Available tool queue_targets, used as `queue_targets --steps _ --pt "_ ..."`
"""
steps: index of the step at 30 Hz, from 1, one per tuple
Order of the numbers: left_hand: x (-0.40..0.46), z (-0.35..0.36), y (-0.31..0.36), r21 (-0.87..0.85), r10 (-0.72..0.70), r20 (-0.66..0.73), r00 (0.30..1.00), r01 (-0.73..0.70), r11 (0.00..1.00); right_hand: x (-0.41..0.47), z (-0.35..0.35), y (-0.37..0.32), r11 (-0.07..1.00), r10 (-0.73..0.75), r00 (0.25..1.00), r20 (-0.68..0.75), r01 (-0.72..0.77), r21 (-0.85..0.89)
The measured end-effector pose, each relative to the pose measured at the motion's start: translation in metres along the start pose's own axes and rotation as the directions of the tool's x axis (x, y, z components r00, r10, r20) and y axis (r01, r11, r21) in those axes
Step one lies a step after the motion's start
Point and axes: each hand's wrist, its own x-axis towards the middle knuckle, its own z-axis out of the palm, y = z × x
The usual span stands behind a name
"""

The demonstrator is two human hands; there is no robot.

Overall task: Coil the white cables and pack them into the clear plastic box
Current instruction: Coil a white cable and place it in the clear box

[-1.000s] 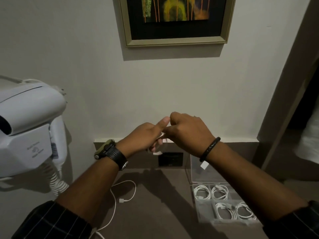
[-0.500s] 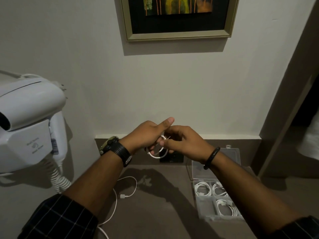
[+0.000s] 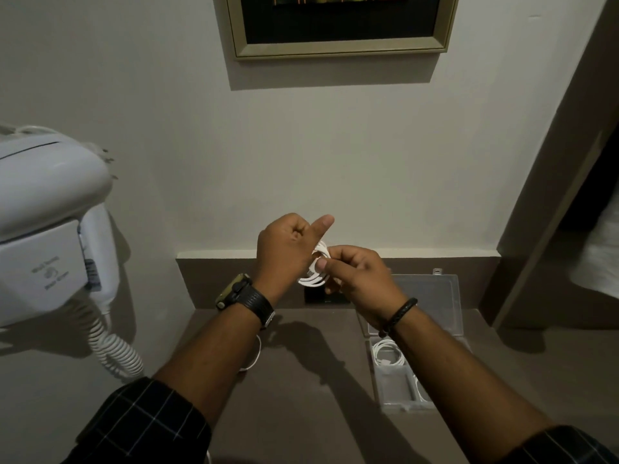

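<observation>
Both hands are raised above the brown counter and meet on one coiled white cable (image 3: 313, 274). My left hand (image 3: 284, 252) holds the loops with the thumb sticking up. My right hand (image 3: 360, 279) pinches the coil from the right side. The clear plastic box (image 3: 392, 388) lies open on the counter under my right forearm, its lid (image 3: 432, 296) leaning back against the wall. A coiled white cable (image 3: 387, 354) sits in a back compartment; my arm hides the others. Another loose white cable (image 3: 256, 354) trails on the counter behind my left forearm.
A white wall-mounted hair dryer (image 3: 43, 222) with a spiral cord (image 3: 112, 353) hangs at the left. A framed picture (image 3: 338, 31) is on the wall above. A dark socket plate (image 3: 318, 298) sits low on the wall. A door frame (image 3: 552, 202) rises at the right.
The cable in my hands has gone from a nearly hidden strand to a visible coil. My right hand dropped from above the left to beside the coil. The view tilted down.
</observation>
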Motion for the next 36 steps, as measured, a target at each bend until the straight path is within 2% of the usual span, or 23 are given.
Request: queue_targets --steps 3,7,12,15,18,20,23,25,28,30,32,34,36 --pt "-0.005 0.001 -0.009 -0.095 -0.092 0.066 0.994 0.098 0.991 -0.004 0.004 0.007 0.974 0.060 0.998 -0.001 -0.058 0.219" --pt "-0.024 0.012 -0.015 -0.240 -0.191 0.167 0.967 0.227 0.944 -0.015 0.002 0.020 0.927 0.118 0.993 -0.024 -0.101 0.362" --pt "-0.062 0.041 -0.024 -0.379 -0.160 0.398 0.903 0.321 0.868 -0.041 -0.033 0.040 0.864 0.221 0.969 -0.105 -0.145 0.483" --pt "-0.083 0.060 -0.029 -0.361 -0.157 0.543 0.825 0.398 0.843 -0.063 -0.069 0.051 0.880 0.290 0.947 -0.137 -0.208 0.427" --pt "-0.101 0.084 -0.039 -0.237 -0.259 0.594 0.762 0.473 0.849 -0.091 -0.095 0.066 0.874 0.440 0.884 -0.159 -0.380 0.304" --pt "-0.118 0.126 -0.045 -0.135 -0.375 0.675 0.636 0.606 0.784 -0.109 -0.127 0.084 0.833 0.548 0.804 -0.229 -0.500 0.239" --pt "-0.138 0.151 -0.064 -0.011 -0.515 0.707 0.484 0.737 0.676 -0.121 -0.134 0.105 0.772 0.630 0.722 -0.287 -0.621 0.134" --pt "-0.145 0.153 -0.077 0.052 -0.576 0.676 0.461 0.749 0.661 -0.121 -0.123 0.115 0.756 0.632 0.704 -0.323 -0.652 0.059" --pt "-0.151 0.157 -0.092 0.143 -0.620 0.610 0.494 0.701 0.699 -0.118 -0.110 0.131 0.732 0.624 0.674 -0.397 -0.682 -0.007" --pt "-0.154 0.161 -0.099 0.319 -0.546 0.616 0.568 0.453 0.832 -0.118 -0.107 0.141 0.712 0.623 0.639 -0.451 -0.702 -0.012" --pt "-0.159 0.168 -0.102 0.460 -0.472 0.634 0.612 0.192 0.867 -0.117 -0.110 0.151 0.686 0.603 0.621 -0.500 -0.724 -0.073" --pt "-0.163 0.175 -0.108 0.459 -0.392 0.677 0.623 0.059 0.887 -0.116 -0.112 0.159 0.667 0.540 0.638 -0.550 -0.722 -0.183" --pt "-0.161 0.181 -0.114 0.440 -0.341 0.725 0.598 -0.021 0.898 -0.115 -0.111 0.164 0.647 0.479 0.650 -0.590 -0.716 -0.263"
